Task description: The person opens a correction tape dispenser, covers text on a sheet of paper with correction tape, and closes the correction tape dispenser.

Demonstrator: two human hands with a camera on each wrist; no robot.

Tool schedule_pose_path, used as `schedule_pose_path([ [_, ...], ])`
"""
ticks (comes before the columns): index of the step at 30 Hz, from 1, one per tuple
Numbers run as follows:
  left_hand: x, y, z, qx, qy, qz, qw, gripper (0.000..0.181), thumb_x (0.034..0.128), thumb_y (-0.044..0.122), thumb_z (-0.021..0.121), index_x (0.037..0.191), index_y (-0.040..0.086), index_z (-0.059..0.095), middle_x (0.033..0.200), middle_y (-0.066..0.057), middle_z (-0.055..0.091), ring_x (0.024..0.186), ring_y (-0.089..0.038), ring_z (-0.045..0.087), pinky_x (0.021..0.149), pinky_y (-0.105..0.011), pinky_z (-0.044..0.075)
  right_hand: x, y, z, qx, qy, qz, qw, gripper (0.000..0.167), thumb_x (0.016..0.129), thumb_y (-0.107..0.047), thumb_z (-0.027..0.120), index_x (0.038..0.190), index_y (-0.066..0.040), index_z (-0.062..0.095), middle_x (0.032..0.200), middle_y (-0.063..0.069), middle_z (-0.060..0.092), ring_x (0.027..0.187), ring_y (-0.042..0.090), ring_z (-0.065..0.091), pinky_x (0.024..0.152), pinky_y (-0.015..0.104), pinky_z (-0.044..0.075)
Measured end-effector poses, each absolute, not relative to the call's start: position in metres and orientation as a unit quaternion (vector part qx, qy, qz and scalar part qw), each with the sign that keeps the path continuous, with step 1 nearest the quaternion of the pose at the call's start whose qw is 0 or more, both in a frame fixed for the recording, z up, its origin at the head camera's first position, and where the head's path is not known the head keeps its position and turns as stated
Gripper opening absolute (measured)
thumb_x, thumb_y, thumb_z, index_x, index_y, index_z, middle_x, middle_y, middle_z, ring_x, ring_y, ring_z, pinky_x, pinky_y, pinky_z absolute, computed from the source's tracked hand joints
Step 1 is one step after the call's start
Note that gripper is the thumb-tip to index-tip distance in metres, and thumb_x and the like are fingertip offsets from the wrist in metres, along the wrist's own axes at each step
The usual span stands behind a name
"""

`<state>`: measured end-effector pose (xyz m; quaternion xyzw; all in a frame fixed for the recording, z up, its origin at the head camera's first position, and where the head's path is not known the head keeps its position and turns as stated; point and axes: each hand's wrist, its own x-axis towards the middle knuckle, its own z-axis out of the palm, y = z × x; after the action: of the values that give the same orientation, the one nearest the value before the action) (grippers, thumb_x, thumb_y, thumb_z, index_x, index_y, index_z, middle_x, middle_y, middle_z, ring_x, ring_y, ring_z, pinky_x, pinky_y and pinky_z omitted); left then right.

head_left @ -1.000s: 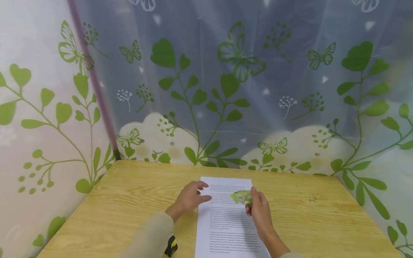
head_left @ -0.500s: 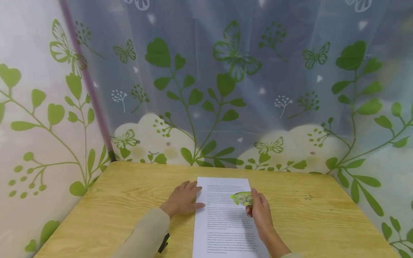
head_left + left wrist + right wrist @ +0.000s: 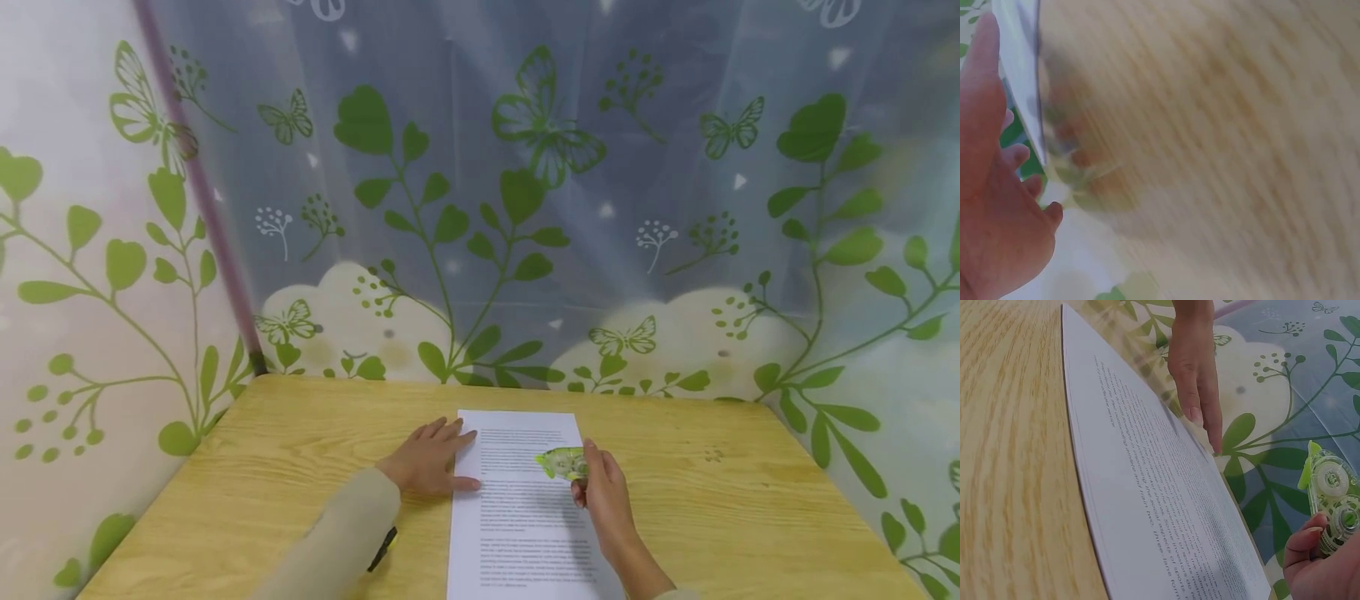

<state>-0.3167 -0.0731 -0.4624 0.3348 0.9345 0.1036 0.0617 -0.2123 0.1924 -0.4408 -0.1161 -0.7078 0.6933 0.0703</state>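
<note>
Printed sheets of paper [image 3: 517, 508] lie on the wooden table in front of me. My left hand [image 3: 427, 461] rests at their upper left edge, its fingers spread and fairly straight. My right hand [image 3: 609, 500] holds a green, see-through correction tape [image 3: 561, 462] above the right part of the page. In the right wrist view, the white spools inside the correction tape [image 3: 1333, 490] show, with its bright green tip pointing upward. The left wrist view catches only part of the left hand [image 3: 997, 181] beside the paper's edge.
A small black and yellow object [image 3: 383, 550] lies on the table [image 3: 300, 467], partly hidden by the left sleeve [image 3: 337, 529]. Behind the table hangs a curtain [image 3: 465, 208] printed with leaves and butterflies.
My left hand has come down from a raised, half-curled pose to lie flatter at the paper's left edge. The right hand holds the correction tape almost still. The head view has shifted slightly.
</note>
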Motion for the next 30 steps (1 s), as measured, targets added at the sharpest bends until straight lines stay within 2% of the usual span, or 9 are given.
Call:
schedule_pose_path([
  [6, -0.311, -0.074, -0.454, 0.334, 0.933, 0.097, 0.094, 0.094, 0.0806, 0.073, 0.053, 0.15, 0.014, 0.032, 0.155, -0.015, 0.023, 0.14, -0.039, 0.019, 0.109, -0.056, 0.018, -0.213, 0.191, -0.442, -0.122, -0.708, 0.692, 0.072, 0.049, 0.101, -0.051, 0.033, 0.104, -0.003, 0.045, 0.066, 0.003, 0.048, 0.056, 0.01, 0.043, 0.053, 0.022, 0.039],
  [12, -0.307, -0.075, -0.45, 0.335, 0.933, 0.081, 0.103, 0.096, 0.0788, 0.071, 0.057, 0.151, 0.015, 0.03, 0.156, -0.012, 0.021, 0.141, -0.036, 0.017, 0.11, -0.053, 0.019, -0.212, 0.191, -0.443, -0.133, -0.708, 0.69, 0.073, 0.05, 0.101, -0.051, 0.034, 0.103, -0.003, 0.044, 0.066, 0.003, 0.048, 0.056, 0.01, 0.044, 0.053, 0.023, 0.04],
  [18, -0.308, -0.077, -0.459, 0.363, 0.924, 0.085, 0.077, 0.097, 0.0802, 0.07, 0.056, 0.151, 0.011, 0.028, 0.156, -0.016, 0.019, 0.14, -0.04, 0.016, 0.109, -0.055, 0.019, -0.213, 0.193, -0.444, -0.153, -0.711, 0.678, 0.107, 0.053, 0.09, -0.055, 0.058, 0.098, -0.004, 0.045, 0.065, 0.001, 0.048, 0.055, 0.01, 0.045, 0.052, 0.023, 0.041],
  [23, -0.311, -0.077, -0.465, 0.363, 0.926, 0.076, 0.074, 0.102, 0.0771, 0.077, 0.051, 0.152, 0.014, 0.026, 0.157, -0.014, 0.017, 0.141, -0.039, 0.013, 0.11, -0.053, 0.016, -0.216, 0.194, -0.444, -0.17, -0.682, 0.7, 0.124, 0.06, 0.081, -0.052, 0.071, 0.106, -0.005, 0.042, 0.067, -0.003, 0.045, 0.054, 0.008, 0.041, 0.052, 0.022, 0.038],
  [26, -0.31, -0.076, -0.463, 0.36, 0.927, 0.069, 0.077, 0.105, 0.0747, 0.079, 0.051, 0.152, 0.013, 0.026, 0.156, -0.015, 0.018, 0.141, -0.039, 0.014, 0.111, -0.052, 0.017, -0.218, 0.194, -0.441, -0.18, -0.651, 0.724, 0.137, 0.057, 0.083, -0.048, 0.071, 0.107, -0.006, 0.042, 0.068, -0.003, 0.046, 0.056, 0.007, 0.041, 0.053, 0.021, 0.04],
  [30, -0.308, -0.074, -0.46, 0.359, 0.928, 0.064, 0.079, 0.104, 0.075, 0.077, 0.054, 0.152, 0.012, 0.027, 0.155, -0.016, 0.02, 0.14, -0.04, 0.016, 0.111, -0.051, 0.017, -0.223, 0.192, -0.438, -0.177, -0.622, 0.75, 0.137, 0.05, 0.088, -0.05, 0.063, 0.103, -0.006, 0.044, 0.071, -0.001, 0.046, 0.059, 0.006, 0.043, 0.055, 0.02, 0.041],
])
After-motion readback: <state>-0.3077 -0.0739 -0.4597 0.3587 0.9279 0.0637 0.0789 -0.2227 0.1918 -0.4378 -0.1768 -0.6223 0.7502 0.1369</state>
